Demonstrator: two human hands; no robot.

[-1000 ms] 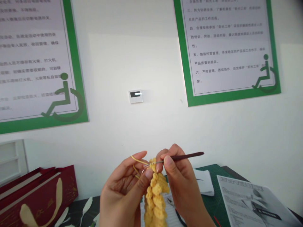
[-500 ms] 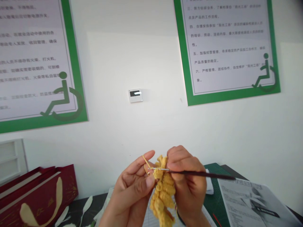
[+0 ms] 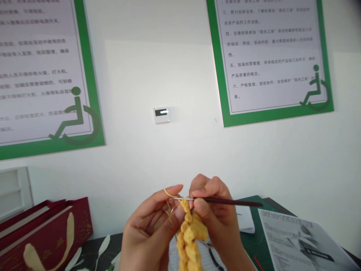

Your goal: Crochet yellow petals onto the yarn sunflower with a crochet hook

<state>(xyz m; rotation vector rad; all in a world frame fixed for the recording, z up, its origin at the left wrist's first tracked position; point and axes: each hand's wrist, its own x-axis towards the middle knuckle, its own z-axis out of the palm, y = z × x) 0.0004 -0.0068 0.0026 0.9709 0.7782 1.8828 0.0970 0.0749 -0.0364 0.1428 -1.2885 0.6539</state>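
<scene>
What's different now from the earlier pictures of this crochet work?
Since the last picture, the right hand and crochet hook have shifted left, with the top of the yellow crochet piece. The handle, tilted up rightward at first, now slopes slightly down. Nothing was let go: the left hand still pinches the piece. The red bag stayed put.

Black desk (image 3: 113,242); green cutting mat (image 3: 252,246) as landmark. On mat: folded white paper (image 3: 246,223) toward far left edge, thin red stick (image 3: 258,263) nearer. Printed white sheet with grey photo (image 3: 304,241) overlapping mat's right side. Left of mat: lined white paper (image 3: 207,254), black-and-red curved item (image 3: 214,259) over it; farther left, white leaf-shaped pieces (image 3: 103,246); farthest, dark-red paper bags (image 3: 53,241), bases unseen.
</scene>
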